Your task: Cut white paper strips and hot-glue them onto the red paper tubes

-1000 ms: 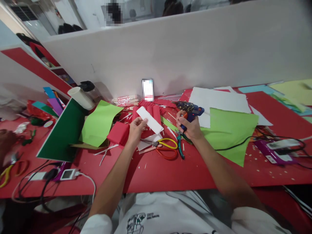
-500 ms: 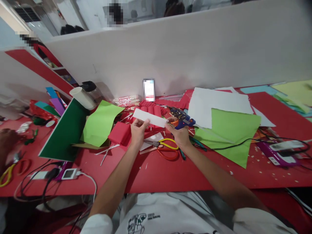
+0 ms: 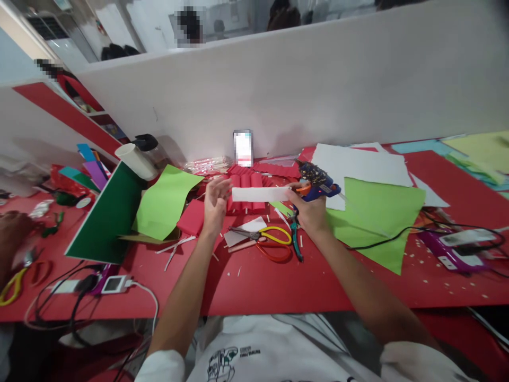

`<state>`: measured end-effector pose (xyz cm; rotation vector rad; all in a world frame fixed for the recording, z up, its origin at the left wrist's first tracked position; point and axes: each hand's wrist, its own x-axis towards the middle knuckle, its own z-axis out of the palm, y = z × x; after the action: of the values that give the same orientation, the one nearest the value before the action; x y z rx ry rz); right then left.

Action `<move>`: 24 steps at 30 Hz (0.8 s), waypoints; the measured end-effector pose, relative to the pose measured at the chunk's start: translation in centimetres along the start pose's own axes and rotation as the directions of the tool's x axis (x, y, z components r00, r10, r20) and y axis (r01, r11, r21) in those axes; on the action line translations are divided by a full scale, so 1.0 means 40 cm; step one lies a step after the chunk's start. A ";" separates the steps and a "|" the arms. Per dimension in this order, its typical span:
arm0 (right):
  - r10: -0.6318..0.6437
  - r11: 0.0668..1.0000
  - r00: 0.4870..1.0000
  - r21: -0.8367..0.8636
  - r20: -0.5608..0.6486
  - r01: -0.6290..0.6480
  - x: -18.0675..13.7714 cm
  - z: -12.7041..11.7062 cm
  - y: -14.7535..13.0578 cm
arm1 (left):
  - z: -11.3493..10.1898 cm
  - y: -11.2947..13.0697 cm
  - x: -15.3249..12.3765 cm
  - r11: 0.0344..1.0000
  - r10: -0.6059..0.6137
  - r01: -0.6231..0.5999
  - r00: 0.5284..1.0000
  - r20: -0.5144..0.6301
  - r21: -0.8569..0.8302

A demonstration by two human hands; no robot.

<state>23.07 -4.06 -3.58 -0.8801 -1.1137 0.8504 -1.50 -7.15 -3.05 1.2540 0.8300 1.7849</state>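
Note:
A white paper strip (image 3: 260, 194) is held out level above the red folded paper pieces (image 3: 247, 182). My right hand (image 3: 312, 212) grips a dark blue glue gun (image 3: 324, 190) and pinches the strip's right end at the same time. The gun's nozzle area is dark and speckled, and its orange trigger shows by the fingers. My left hand (image 3: 216, 204) is just off the strip's left end, its fingers apart and holding nothing. Below lie scissors with one yellow and one red handle (image 3: 274, 233) and teal-handled pliers (image 3: 296, 239). A red block (image 3: 191, 218) sits beside my left wrist.
A green board (image 3: 105, 217) leans at left, near light green paper (image 3: 165, 201). White sheets (image 3: 366, 162) and another green sheet (image 3: 382, 228) lie right. A phone (image 3: 243, 147) stands against the partition. Another person's hand (image 3: 14, 231) is at far left. Cables and power strips (image 3: 451, 252) flank the table.
My left hand has let go of the strip and drawn slightly left, its fingers opening. My right hand has moved right with the glue gun and the strip, which now lies more level.

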 end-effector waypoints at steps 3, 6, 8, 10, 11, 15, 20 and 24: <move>-0.018 0.996 0.990 -0.086 0.141 0.031 0.014 -0.018 -0.020 | -0.028 0.037 0.010 0.983 0.080 -0.104 0.985 0.155 0.154; -0.004 0.987 0.963 -0.155 0.270 0.048 0.015 -0.028 -0.034 | -0.021 0.077 -0.003 0.925 -0.006 -0.121 0.943 0.332 0.360; -0.007 0.978 0.945 -0.193 0.327 0.074 0.008 -0.031 -0.040 | -0.002 0.097 -0.020 0.858 -0.110 -0.128 0.899 0.423 0.497; 0.002 0.971 0.929 -0.224 0.369 0.087 -0.002 -0.030 -0.046 | 0.022 0.112 -0.037 0.784 -0.210 -0.144 0.854 0.477 0.604; 0.022 0.968 0.920 -0.237 0.391 0.078 -0.007 -0.030 -0.049 | 0.033 0.118 -0.045 0.750 -0.249 -0.151 0.837 0.487 0.644; 0.125 0.965 0.875 -0.262 0.468 0.002 -0.022 -0.024 -0.058 | 0.069 0.142 -0.065 0.640 -0.333 -0.180 0.811 0.482 0.747; 0.191 0.964 0.850 -0.259 0.492 -0.066 -0.028 -0.022 -0.058 | 0.092 0.163 -0.072 0.536 -0.382 -0.180 0.820 0.427 0.825; 0.195 0.967 0.833 -0.244 0.517 -0.074 -0.029 -0.024 -0.056 | 0.094 0.162 -0.073 0.527 -0.414 -0.162 0.809 0.418 0.835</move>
<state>24.02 -6.17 -2.18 -0.9318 -1.6763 1.1543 1.19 -12.53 2.28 2.1375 1.4429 0.6625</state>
